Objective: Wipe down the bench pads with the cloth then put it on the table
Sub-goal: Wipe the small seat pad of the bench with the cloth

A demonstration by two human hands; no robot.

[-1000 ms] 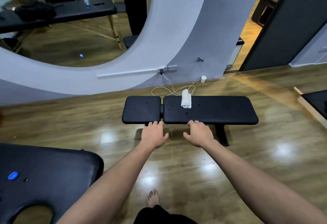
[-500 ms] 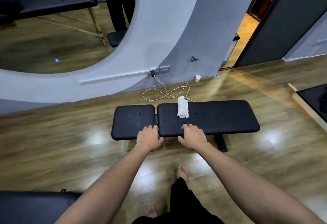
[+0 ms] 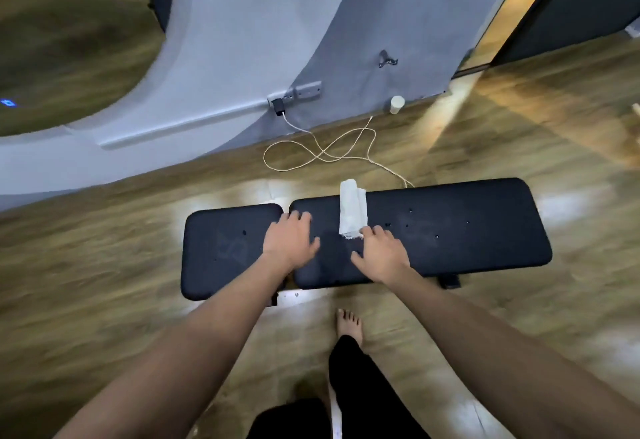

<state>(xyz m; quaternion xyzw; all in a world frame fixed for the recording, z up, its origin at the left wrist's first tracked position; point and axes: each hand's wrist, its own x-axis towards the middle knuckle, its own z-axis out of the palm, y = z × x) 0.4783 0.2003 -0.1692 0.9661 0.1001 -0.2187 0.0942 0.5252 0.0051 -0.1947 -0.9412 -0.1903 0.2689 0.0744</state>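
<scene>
A black padded bench stands on the wood floor, with a short pad (image 3: 221, 248) on the left and a long pad (image 3: 450, 230) on the right. A white rolled cloth (image 3: 353, 211) lies across the far part of the long pad, near its left end. My left hand (image 3: 289, 243) hovers open over the gap between the two pads. My right hand (image 3: 379, 251) is open over the long pad, its fingertips touching the near end of the cloth. Neither hand holds anything.
A white charger cable (image 3: 322, 151) loops on the floor behind the bench, plugged into a wall socket (image 3: 278, 106). A small white cup (image 3: 396, 104) stands by the wall. My bare foot (image 3: 349, 324) is just in front of the bench.
I have stepped closer and now look steeply down on the bench. Both hands moved forward from the bench's near edge onto the pads, the right one reaching the cloth.
</scene>
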